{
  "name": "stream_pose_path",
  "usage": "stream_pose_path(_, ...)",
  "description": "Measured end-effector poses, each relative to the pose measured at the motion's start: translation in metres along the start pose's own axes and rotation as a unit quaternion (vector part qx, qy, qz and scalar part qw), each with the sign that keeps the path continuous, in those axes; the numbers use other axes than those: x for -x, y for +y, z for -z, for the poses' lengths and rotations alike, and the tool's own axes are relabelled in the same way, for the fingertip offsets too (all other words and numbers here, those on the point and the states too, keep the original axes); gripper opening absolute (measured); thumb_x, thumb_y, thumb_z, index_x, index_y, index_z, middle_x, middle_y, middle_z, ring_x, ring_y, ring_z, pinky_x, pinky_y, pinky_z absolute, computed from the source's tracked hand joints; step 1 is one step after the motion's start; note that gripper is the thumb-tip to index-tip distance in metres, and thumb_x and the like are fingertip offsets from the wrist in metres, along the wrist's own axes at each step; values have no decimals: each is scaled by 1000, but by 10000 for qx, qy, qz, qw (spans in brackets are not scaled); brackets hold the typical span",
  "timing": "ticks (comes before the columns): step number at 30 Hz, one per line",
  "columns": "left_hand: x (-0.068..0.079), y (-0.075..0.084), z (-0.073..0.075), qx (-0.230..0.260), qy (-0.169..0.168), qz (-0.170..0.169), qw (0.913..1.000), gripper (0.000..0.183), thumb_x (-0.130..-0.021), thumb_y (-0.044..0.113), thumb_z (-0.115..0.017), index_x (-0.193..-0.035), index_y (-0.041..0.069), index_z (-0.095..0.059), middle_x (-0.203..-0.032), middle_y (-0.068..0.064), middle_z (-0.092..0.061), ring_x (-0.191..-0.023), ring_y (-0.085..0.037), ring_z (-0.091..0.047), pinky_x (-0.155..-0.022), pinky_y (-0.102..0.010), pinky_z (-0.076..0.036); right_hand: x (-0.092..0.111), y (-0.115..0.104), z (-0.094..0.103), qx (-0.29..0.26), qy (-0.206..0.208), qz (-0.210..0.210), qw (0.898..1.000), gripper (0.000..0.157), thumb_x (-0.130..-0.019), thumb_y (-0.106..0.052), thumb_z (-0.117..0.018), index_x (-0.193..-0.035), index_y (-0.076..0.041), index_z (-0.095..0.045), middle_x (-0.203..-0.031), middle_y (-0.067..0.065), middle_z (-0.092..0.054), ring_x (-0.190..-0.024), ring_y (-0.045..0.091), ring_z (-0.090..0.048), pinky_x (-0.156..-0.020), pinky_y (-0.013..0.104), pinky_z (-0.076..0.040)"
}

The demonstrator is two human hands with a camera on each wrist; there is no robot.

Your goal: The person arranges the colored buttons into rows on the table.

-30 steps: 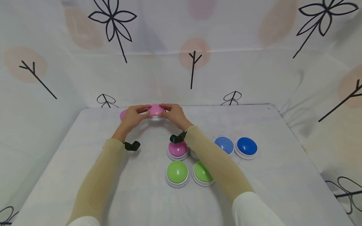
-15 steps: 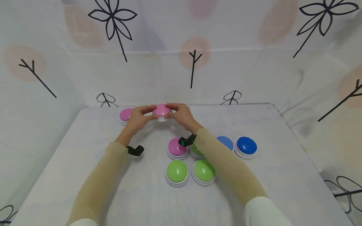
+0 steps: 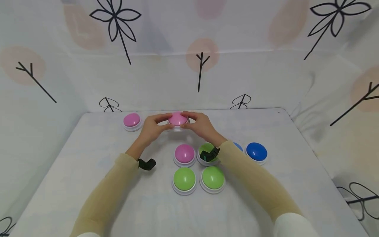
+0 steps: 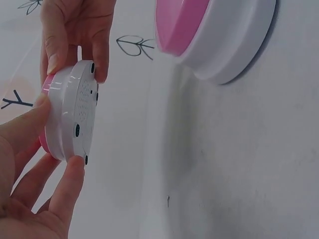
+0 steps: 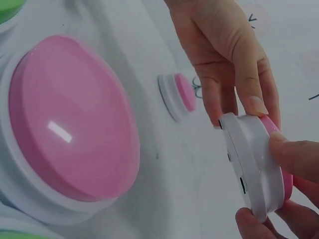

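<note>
Between my two hands is a pink-domed push button (image 3: 178,119) with a white round base, lifted off the table near its back edge. My left hand (image 3: 152,129) pinches its left side and my right hand (image 3: 202,127) its right side. In the left wrist view the underside of the held button (image 4: 70,112) shows small holes and dark feet. A second pink button (image 3: 132,120) stands at the back left, beside my left hand. Nearer me stands another pink button (image 3: 185,154), with a green button (image 3: 206,151) partly hidden by the right wrist camera.
Two green buttons (image 3: 184,179) stand in the front row. To the right is a dark blue button (image 3: 256,152); a lighter blue button (image 3: 238,146) is mostly covered by the right sleeve. A patterned white cloth (image 3: 165,79) hangs behind the white table (image 3: 88,148).
Both hands have carried the held pink button to the right along the back of the table. The back-left pink button, partly covered before, now shows fully.
</note>
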State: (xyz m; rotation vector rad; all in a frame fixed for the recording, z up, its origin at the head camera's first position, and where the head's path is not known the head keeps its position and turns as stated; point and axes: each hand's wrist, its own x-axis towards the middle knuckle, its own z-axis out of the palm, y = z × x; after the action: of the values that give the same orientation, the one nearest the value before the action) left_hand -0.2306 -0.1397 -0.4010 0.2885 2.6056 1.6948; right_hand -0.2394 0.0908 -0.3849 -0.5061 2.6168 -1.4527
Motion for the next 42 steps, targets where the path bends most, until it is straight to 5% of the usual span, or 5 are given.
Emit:
stream_pose_path(17, 17, 19, -32, 258, -381, -445, 9979, 47, -81, 29, -84, -126, 24, -71, -125, 9, -67, -131, -14, -51, -111, -51, -36, 56, 14, 27, -231, -25, 491, 9985, 47, -95, -19, -71, -140, -14, -60, -146, 2, -52, -137, 20, -45, -111, 38, -39)
stream_pose_path(33, 32, 37, -70, 575, -1077, -743, 9897, 41, -83, 22, -83, -123, 21, -72, -132, 7, -64, -131, -16, -51, -110, -52, -39, 108, 30, 53, -421, 74, -141, 9990, 48, -95, -23, -70, -141, -17, -58, -149, 1, -50, -142, 26, -37, -111, 52, -35)
stream_pose_path(42, 38, 42, -94, 641, -1343, -746, 9860, 40, -82, 20, -83, -121, 21, -73, -131, 10, -64, -130, -11, -52, -111, -45, -38, 135, 43, 62, -443, 109, -364, 9983, 49, -95, -25, -70, -141, -19, -58, -151, 1, -47, -143, 27, -36, -110, 48, -37)
